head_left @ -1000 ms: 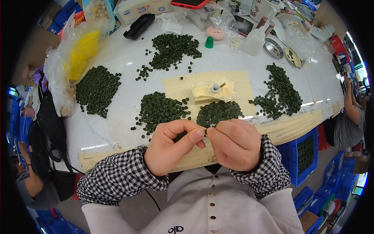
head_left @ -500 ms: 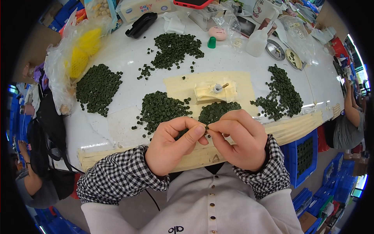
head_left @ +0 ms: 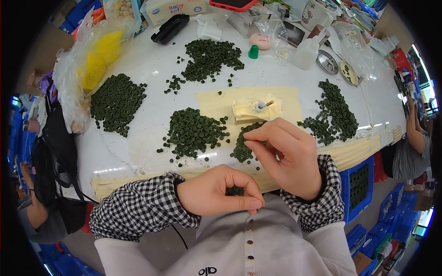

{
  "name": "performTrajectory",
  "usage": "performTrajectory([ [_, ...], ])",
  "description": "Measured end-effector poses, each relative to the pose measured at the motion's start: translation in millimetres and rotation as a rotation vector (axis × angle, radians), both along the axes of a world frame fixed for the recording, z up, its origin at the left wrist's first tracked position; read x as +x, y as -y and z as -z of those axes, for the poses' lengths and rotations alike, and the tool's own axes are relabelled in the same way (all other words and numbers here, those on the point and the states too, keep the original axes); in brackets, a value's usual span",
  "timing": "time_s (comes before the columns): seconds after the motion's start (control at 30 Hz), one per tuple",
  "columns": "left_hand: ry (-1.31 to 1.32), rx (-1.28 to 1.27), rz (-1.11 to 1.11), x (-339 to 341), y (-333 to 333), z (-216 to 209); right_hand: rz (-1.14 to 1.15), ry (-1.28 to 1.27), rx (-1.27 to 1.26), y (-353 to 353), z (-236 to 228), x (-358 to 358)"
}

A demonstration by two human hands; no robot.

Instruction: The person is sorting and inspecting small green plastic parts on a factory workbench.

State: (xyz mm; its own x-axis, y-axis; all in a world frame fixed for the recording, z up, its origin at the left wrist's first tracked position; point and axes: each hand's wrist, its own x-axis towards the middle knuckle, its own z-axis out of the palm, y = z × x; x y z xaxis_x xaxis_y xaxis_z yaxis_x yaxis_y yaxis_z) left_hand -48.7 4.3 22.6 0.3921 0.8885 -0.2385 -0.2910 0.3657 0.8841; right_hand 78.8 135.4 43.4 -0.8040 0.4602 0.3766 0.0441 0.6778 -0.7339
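Note:
My left hand (head_left: pixel 221 191) is curled near the table's front edge, its thumb against the fingers. Within that curl lie several small round dark green pieces (head_left: pixel 235 190). My right hand (head_left: pixel 290 158) hovers above the near middle pile of the same pieces (head_left: pixel 244 148), partly covering it. Its thumb and forefinger are drawn together in a pinch; anything between them is too small to make out. Just beyond the hand stands a yellow-taped block (head_left: pixel 244 111) with a grey fitting and a thin brownish rod (head_left: pixel 270 103) pointing up at a slant.
More green heaps lie at left (head_left: pixel 117 103), centre left (head_left: pixel 193 131), far middle (head_left: pixel 209 60) and right (head_left: pixel 338 110). A squeeze bottle (head_left: pixel 306 54), round tins (head_left: pixel 327 62), a black case (head_left: pixel 170 28) and plastic bags stand along the back. A blue crate (head_left: pixel 357 188) sits right of the table.
Both hands were together at the fingertips around a small piece. They have parted: the left moved down toward me, and the right now hovers over the near pile.

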Motion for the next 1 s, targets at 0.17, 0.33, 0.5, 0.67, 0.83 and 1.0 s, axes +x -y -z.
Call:
performTrajectory([
  [0.17, 0.023, -0.045, 0.122, 3, 0, -1, -0.02, 0.248, 0.111, -2, 8, 21],
  [0.33, -0.008, -0.033, 0.111, 2, -1, -4, -0.014, 0.264, 0.162, 2, 13, 15],
  [0.5, 0.006, -0.027, 0.036, 1, -1, -4, -0.042, 0.347, 0.285, 5, 11, 11],
  [0.67, 0.09, 0.017, -0.321, 2, 0, 2, 0.002, 0.218, 0.131, 0, 9, 16],
  [0.83, 0.196, -0.122, -0.536, 0, -2, -2, -0.073, 0.031, -0.451, -2, 3, 27],
  [1.0, 0.275, -0.132, -0.571, -3, -2, 2, -0.156, -0.081, -0.662, 6, 11, 20],
])
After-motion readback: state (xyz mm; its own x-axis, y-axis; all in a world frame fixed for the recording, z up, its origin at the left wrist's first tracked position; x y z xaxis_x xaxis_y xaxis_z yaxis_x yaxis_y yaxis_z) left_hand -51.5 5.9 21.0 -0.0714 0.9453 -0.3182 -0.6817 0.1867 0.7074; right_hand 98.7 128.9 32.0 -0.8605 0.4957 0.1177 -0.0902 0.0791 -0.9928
